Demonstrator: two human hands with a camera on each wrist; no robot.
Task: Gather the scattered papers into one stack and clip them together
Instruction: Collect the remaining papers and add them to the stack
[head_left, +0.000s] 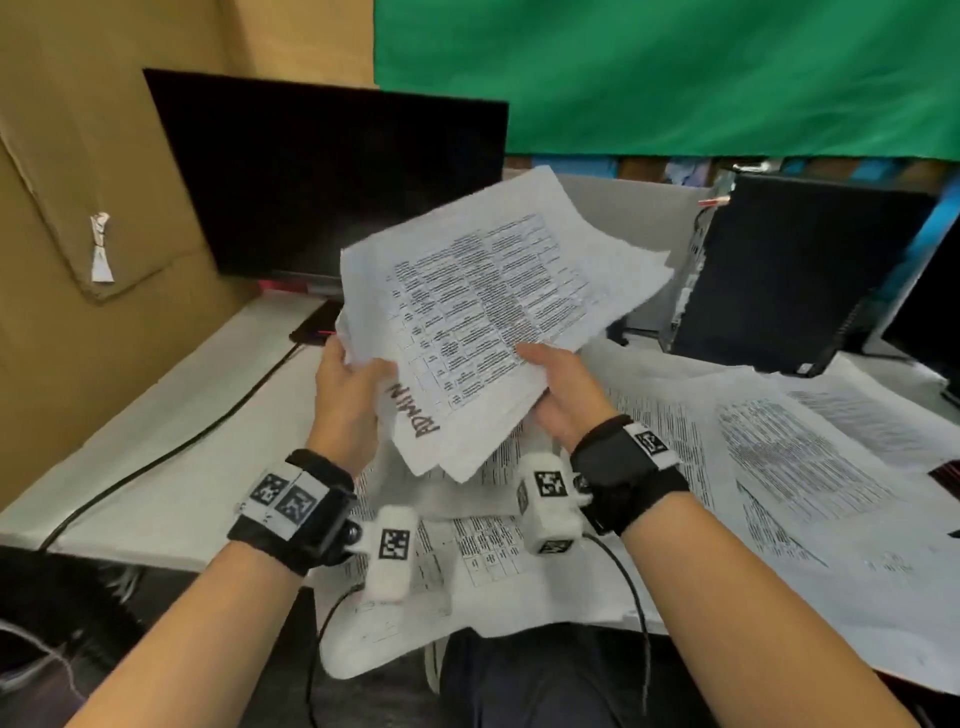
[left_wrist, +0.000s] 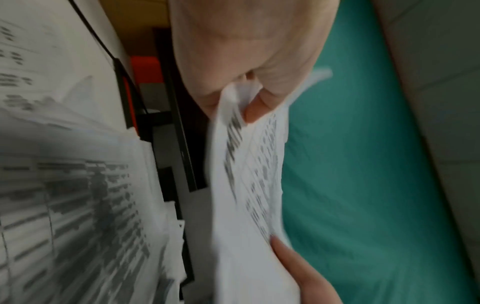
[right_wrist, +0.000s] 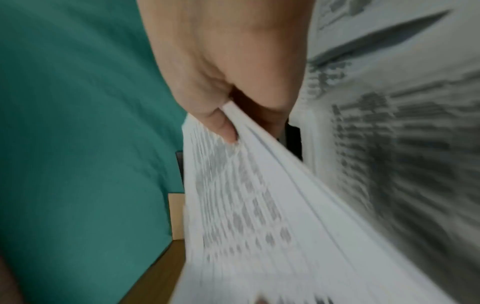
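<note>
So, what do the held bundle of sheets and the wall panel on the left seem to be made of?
The bundle of sheets, held by the left hand and right hand, looks like thin matte printer paper: white, printed tables, wrinkled and bending loosely. The wall panel appears to be brown cardboard: dull tan surface with a folded flap edge, though its texture is too soft here to be sure.

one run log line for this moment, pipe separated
stage: gathering | left hand: grips bundle of papers | right hand: grips same bundle | loose sheets on desk | clip: not seen
</note>
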